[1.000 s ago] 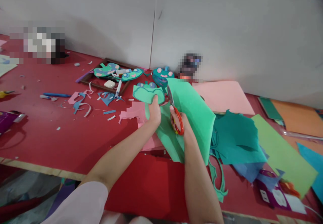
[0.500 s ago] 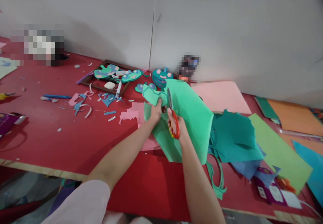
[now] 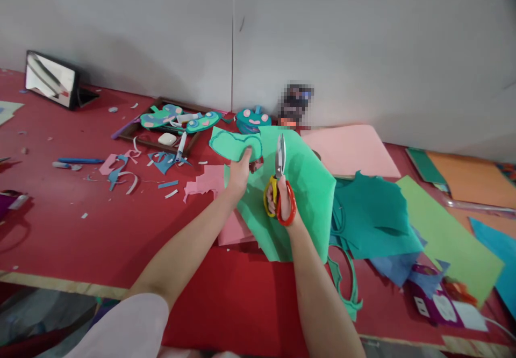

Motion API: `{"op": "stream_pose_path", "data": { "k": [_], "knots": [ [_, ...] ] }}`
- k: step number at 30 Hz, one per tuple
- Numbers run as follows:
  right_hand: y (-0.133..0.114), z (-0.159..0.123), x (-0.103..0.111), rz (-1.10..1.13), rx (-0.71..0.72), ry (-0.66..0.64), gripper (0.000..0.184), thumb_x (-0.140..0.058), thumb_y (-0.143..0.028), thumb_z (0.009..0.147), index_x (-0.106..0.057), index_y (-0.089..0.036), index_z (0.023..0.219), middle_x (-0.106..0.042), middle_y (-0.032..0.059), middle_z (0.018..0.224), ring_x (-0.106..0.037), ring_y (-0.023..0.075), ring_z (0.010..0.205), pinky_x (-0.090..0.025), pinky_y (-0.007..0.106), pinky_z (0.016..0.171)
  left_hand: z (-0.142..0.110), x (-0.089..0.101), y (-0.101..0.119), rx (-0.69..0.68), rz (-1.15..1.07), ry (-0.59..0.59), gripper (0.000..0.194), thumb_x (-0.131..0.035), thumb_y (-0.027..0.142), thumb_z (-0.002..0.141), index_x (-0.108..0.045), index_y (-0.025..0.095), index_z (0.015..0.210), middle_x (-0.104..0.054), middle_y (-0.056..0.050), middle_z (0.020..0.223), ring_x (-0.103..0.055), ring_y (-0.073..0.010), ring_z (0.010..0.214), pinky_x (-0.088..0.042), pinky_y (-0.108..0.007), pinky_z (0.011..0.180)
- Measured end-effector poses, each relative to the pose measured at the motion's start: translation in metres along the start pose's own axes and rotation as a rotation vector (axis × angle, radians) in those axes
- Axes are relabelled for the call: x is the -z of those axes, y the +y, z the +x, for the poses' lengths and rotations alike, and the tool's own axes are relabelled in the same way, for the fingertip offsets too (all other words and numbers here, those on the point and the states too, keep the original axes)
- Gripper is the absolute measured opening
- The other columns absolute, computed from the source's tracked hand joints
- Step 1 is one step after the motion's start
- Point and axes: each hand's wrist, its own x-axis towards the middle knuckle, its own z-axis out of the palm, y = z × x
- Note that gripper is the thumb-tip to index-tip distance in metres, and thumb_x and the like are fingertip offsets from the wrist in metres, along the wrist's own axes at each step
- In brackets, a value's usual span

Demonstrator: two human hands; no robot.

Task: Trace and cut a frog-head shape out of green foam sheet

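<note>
A light green felt piece (image 3: 226, 144) with a dark curved outline drawn on it is pinched in my left hand (image 3: 241, 172), thumb on top. My right hand (image 3: 284, 199) grips scissors (image 3: 280, 156) with red and yellow handles, points upward and blades nearly together. They stand a little to the right of the felt piece, apart from it. Behind and below both hands spreads a large light green felt sheet (image 3: 312, 197). Whether the outlined piece is fully separate from it, I cannot tell. Pink felt (image 3: 212, 180) lies partly under the sheet.
Decorated felt shapes (image 3: 203, 122) and a marker lie about a dark frame (image 3: 133, 131) at the back. Scraps (image 3: 116, 170) are strewn left. A tablet (image 3: 51, 81) stands far left. On the right are dark green felt (image 3: 374, 218), pink sheet (image 3: 350, 151) and a purple glue-gun-like device (image 3: 435, 304).
The scissors have moved from the felt piece's right edge to the right and turned, showing both handles. My left hand has shifted left with the felt piece, baring more of its outline.
</note>
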Motion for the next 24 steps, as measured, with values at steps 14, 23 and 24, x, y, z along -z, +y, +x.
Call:
{"op": "stream_pose_path", "data": {
  "k": [14,23,24],
  "knots": [
    [0.016,-0.011,-0.012,-0.246,0.267,0.039,0.039,-0.043,-0.060,0.083,-0.046,-0.021,0.080,-0.037,-0.0069,0.052,-0.035,0.0075,0.041,-0.029,0.021,0.040,-0.020,0.001,0.045,-0.375,0.107,0.022,0.033,-0.060,0.049,0.075,-0.064,0.017,0.082,-0.069,-0.006,0.087,-0.064,-0.0170,0.080,-0.051,-0.031,0.082],
    [0.019,-0.015,-0.014,-0.413,0.342,-0.009,0.038,-0.044,-0.058,0.083,-0.043,-0.020,0.076,-0.037,-0.0056,0.055,-0.034,0.0086,0.048,-0.031,0.021,0.044,-0.030,-0.003,0.035,-0.324,0.099,0.123,0.040,-0.058,0.055,0.075,-0.066,0.019,0.090,-0.069,-0.007,0.099,-0.063,-0.0215,0.099,-0.048,-0.035,0.092],
    [0.019,-0.016,-0.014,-0.426,0.343,-0.008,0.037,-0.044,-0.057,0.084,-0.044,-0.020,0.077,-0.037,-0.0055,0.055,-0.035,0.0087,0.049,-0.031,0.021,0.045,-0.032,-0.004,0.035,-0.327,0.100,0.136,0.039,-0.058,0.055,0.075,-0.066,0.020,0.091,-0.068,-0.006,0.101,-0.062,-0.0211,0.102,-0.047,-0.034,0.094]
  ]
}}
